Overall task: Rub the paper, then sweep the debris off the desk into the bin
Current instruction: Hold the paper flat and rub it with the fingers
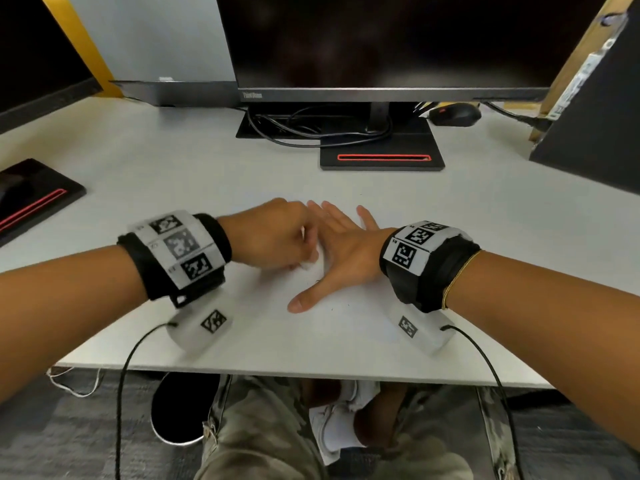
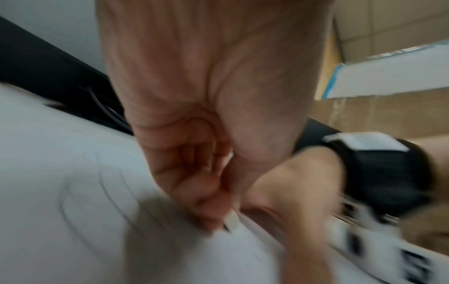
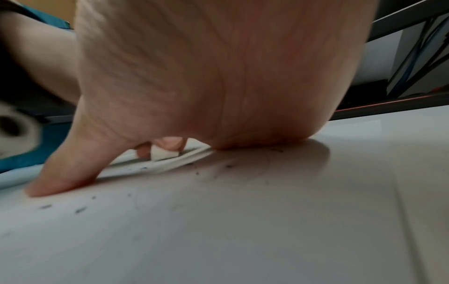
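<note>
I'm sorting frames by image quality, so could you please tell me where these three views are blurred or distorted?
Head view: mostly sharp, with wide-angle bending at the edges; the left hand and its wristband are motion-smeared, the right hand crisp. Left wrist view: heavy motion blur throughout, the eraser barely distinct. Right wrist view: the eraser and debris fairly clear, the near paper soft.

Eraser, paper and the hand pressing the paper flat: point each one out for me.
eraser [image 3: 162,153]: right wrist view, white block's near face.
paper [image 1: 346,320]: head view, bare sheet below the thumb.
right hand [image 1: 341,252]: head view, back of the hand, lying flat on the paper.
</note>
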`<state>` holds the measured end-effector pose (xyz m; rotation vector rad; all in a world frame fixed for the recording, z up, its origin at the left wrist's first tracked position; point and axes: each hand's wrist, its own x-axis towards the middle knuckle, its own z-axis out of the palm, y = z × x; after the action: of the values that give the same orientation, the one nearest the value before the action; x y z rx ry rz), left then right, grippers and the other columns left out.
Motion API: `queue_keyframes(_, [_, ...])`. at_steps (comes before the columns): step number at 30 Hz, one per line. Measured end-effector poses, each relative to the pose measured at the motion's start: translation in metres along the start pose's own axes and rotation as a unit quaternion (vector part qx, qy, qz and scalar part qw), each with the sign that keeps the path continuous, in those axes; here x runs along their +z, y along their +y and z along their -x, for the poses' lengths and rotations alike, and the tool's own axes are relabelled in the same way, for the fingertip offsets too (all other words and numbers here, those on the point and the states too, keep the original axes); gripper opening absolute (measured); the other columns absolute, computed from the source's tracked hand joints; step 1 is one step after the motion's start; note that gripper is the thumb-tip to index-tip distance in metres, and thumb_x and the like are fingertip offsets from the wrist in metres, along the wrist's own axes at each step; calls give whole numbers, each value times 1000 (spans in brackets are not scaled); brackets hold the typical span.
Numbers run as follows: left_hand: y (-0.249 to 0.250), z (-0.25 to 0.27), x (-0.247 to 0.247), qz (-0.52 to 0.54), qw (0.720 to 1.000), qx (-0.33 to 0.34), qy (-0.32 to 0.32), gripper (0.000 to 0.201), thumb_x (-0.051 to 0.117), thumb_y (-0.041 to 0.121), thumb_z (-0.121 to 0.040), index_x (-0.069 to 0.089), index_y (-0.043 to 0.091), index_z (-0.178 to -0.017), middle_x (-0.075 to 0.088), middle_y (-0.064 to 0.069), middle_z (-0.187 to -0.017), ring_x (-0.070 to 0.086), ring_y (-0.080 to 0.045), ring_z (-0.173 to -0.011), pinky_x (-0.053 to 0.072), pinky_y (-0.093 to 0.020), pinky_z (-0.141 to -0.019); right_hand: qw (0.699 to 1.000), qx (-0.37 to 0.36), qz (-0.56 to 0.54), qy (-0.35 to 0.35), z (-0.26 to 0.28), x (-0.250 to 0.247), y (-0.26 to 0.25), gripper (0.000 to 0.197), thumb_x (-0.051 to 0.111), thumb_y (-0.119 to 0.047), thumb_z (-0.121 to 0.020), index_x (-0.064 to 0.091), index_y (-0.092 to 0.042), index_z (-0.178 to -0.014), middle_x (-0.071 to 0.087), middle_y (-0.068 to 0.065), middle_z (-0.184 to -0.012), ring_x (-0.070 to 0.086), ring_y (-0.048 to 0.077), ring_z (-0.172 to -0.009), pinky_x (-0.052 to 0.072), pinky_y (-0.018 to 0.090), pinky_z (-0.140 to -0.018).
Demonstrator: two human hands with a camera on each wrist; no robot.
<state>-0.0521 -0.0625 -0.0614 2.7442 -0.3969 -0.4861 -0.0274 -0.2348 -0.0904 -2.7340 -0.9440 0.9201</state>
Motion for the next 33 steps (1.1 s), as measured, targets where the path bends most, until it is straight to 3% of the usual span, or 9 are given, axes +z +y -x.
queue_keyframes(3, [-8, -6, -6, -7, 997, -32, 74, 15, 64, 25, -97, 63, 20, -82, 69, 5, -78, 68, -17, -82, 57, -36, -78, 1000, 4, 9, 2, 1, 0, -1, 153, 68, -98, -62, -26, -34, -165, -38, -18, -168, -39, 1, -151, -27, 54, -123])
queue_keyframes(8, [2, -4, 5, 7, 1000, -4, 26, 12, 65, 21, -96, 68, 20, -85, 69, 9, -71, 65, -4, -71, 48, -20, -67, 1000, -5, 5, 2, 0, 0, -1, 143, 68, -97, -64, -14, -41, -167, -39, -14, -169, -40, 4, -152, -26, 56, -123])
queue_keyframes(12, [2, -4, 5, 13, 997, -11, 76, 24, 61, 18, -98, 59, 30, -77, 64, 10, -72, 64, -12, -75, 50, -28, -68, 1000, 2, 15, 2, -1, 1, -1, 148, 66, -99, -63, -21, -38, -165, -38, -15, -169, -40, 3, -151, -27, 55, -123])
queue_keyframes(15, [10, 0, 11, 13, 1000, 5, 22, 16, 61, 16, -97, 65, 21, -83, 66, 9, -71, 65, -11, -72, 50, -27, -67, 1000, -5, 15, -6, -1, 1, -2, 138, 65, -98, -65, -10, -43, -167, -40, -12, -168, -41, 6, -151, -26, 57, -123])
queue_keyframes(19, [-6, -9, 2, 13, 995, -36, 92, 11, 64, 21, -96, 66, 19, -85, 65, 10, -76, 64, -17, -85, 51, -32, -76, 1000, 3, 11, 7, -2, 2, 0, 152, 67, -99, -61, -24, -36, -165, -37, -15, -169, -40, 3, -151, -26, 56, -123])
queue_keyframes(23, [0, -7, 5, 17, 1000, 3, 20, 15, 69, 21, -96, 64, 21, -81, 65, 12, -68, 62, -4, -68, 47, -23, -67, 1000, -7, 10, 0, -2, 1, -1, 141, 66, -98, -64, -12, -43, -167, -40, -14, -168, -41, 4, -151, -26, 57, -123])
queue_keyframes(27, [-13, -13, -3, -1, 996, -31, 81, 14, 66, 24, -97, 61, 24, -83, 66, 7, -78, 66, -16, -83, 52, -33, -75, 1000, 0, 11, 8, -3, 3, 0, 153, 67, -100, -60, -27, -37, -164, -37, -17, -169, -39, 2, -151, -26, 56, -124])
queue_keyframes(31, [-9, -12, 2, 9, 1000, 3, 21, 13, 68, 23, -96, 65, 21, -83, 67, 12, -69, 63, -1, -69, 44, -19, -66, 1000, -6, 11, 7, -3, 2, 1, 147, 67, -99, -62, -22, -41, -164, -38, -17, -168, -39, 2, -151, -26, 56, -123])
queue_keyframes(33, [-19, -14, -9, 4, 998, -26, 58, 12, 70, 28, -96, 67, 23, -85, 70, 12, -73, 66, -4, -77, 47, -23, -70, 1000, 0, 18, 6, -3, 2, 0, 152, 65, -100, -62, -28, -36, -163, -39, -18, -168, -39, 2, -152, -25, 55, -124])
